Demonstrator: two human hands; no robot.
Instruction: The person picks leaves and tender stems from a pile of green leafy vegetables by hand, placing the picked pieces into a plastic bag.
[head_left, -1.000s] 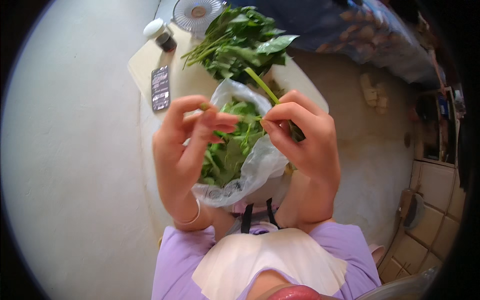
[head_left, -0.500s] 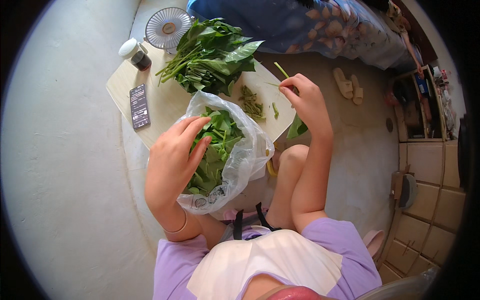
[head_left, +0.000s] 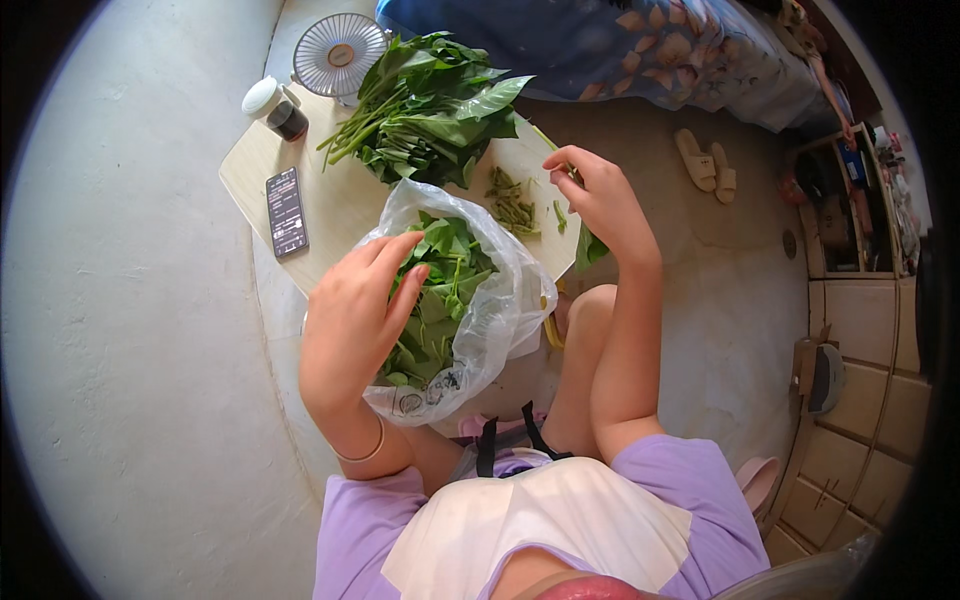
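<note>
My left hand point(head_left: 358, 312) hovers over the mouth of a clear plastic bag point(head_left: 518, 285), thumb and fingers apart and nothing between them. Loose green leaves and stems point(head_left: 440, 270) fill the bag. To the right, above the table's edge, my right hand point(head_left: 603, 203) is pinched on a leafy green stem point(head_left: 592, 251); its leaf hangs below the palm, and the hand hides most of the stalk. Beyond the bag lies a big bunch of leafy greens point(head_left: 430, 110). A small pile of stem scraps point(head_left: 510, 205) sits beside the bag, with a loose piece point(head_left: 560, 216) near it.
On the pale table point(head_left: 335, 215) are a phone point(head_left: 287, 212), a lidded jar of dark liquid point(head_left: 285, 118) and a small fan point(head_left: 340, 55). A bed with a blue floral cover point(head_left: 640, 55) stands behind. Slippers point(head_left: 707, 166) and a shelf cabinet point(head_left: 845, 210) are at right.
My right hand has lowered slightly and its fingers have curled in; the stalk that stuck up past the fingertips no longer shows there. My left hand keeps its place over the bag.
</note>
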